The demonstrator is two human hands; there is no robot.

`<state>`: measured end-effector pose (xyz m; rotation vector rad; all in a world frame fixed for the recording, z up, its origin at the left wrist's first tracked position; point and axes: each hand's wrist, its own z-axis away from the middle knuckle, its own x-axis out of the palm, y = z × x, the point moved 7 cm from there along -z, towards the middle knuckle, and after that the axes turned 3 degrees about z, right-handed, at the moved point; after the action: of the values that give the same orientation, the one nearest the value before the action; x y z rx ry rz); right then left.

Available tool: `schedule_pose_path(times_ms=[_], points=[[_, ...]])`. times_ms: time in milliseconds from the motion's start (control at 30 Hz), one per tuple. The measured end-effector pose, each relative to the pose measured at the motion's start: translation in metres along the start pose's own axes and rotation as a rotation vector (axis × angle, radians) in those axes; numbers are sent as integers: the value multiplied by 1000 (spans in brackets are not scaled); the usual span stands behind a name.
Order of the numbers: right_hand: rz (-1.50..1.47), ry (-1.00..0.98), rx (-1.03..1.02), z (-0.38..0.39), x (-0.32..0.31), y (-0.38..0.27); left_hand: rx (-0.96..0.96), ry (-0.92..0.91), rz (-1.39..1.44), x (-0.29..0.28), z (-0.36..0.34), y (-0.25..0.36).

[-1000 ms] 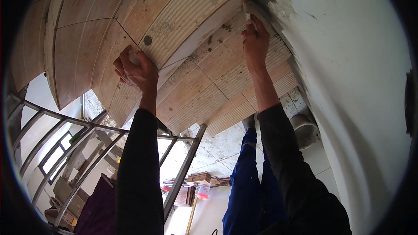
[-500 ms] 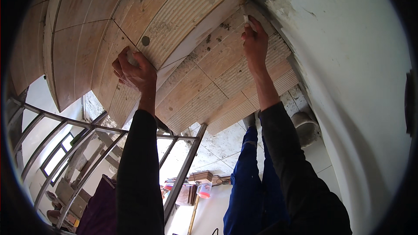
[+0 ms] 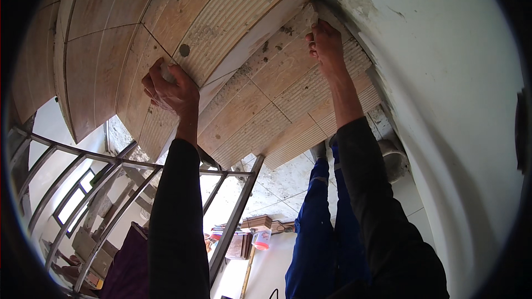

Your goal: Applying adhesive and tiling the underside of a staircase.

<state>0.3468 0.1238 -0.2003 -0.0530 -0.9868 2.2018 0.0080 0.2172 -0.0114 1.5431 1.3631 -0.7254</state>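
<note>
My left hand (image 3: 170, 88) rests at the edge of a stair step (image 3: 199, 8) faced with wood-look tiles and a ribbed front strip. Its fingers are curled; something greyish shows between thumb and forefinger, too hidden to name. Farther right, my right hand (image 3: 327, 44) is closed with its fingertips around a small pale piece (image 3: 313, 16). That piece is at the inner corner of the lower tiled step (image 3: 282, 66), close to the wall and the pale riser (image 3: 238, 58). Grey mortar spots dot the tiles.
A white wall (image 3: 443, 77) runs along the right. Metal railing (image 3: 119, 160) stands at the left below the steps. A dark bucket (image 3: 392, 160) sits on the floor near the wall. Blue-trousered legs (image 3: 316, 232) and a red-and-clear container (image 3: 261, 239) appear lower down.
My right hand has turned and its forearm has shifted slightly right, the fingers staying near the step's inner corner. My left hand has hardly moved.
</note>
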Motion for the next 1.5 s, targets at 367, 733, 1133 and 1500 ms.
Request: schedule_pose_path(times_ms=[367, 733, 1133, 1500], points=[[82, -40, 1, 46, 30, -9, 9, 11, -10, -4, 0, -4], [-15, -26, 31, 21, 22, 0, -13, 3, -9, -3, 1, 3], [207, -335, 208, 66, 71, 57, -28, -7, -38, -6, -2, -7], [237, -73, -221, 63, 49, 53, -11, 9, -11, 0, 1, 5]])
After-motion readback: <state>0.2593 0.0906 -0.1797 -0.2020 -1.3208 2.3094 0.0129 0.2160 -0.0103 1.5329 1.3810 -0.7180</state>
